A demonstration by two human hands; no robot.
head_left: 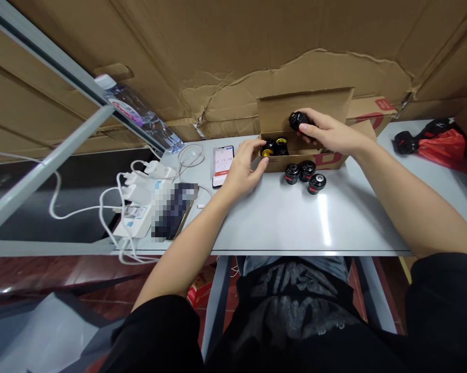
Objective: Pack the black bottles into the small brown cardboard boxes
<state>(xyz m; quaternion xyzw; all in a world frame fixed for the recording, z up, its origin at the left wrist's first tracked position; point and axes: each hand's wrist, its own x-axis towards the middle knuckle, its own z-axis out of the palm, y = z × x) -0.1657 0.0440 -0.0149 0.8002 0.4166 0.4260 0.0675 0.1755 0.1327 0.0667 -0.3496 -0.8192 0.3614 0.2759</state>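
Observation:
My right hand is closed around a black ribbed round part, held above an open cardboard box. My left hand grips the box's left end, thumb at the front wall and fingertips over the rim. Inside the box's left side sit several black parts, some showing yellow rings. On the table in front of the box stand a black round part, a second one and a third with a silver centre, all with red marks. The far end of the box is partly hidden by my right hand.
A phone with a lit screen lies left of the box. Farther left are a blurred dark device, white power strips with cables and a water bottle. A red plastic bag lies at the right, before a cardboard wall.

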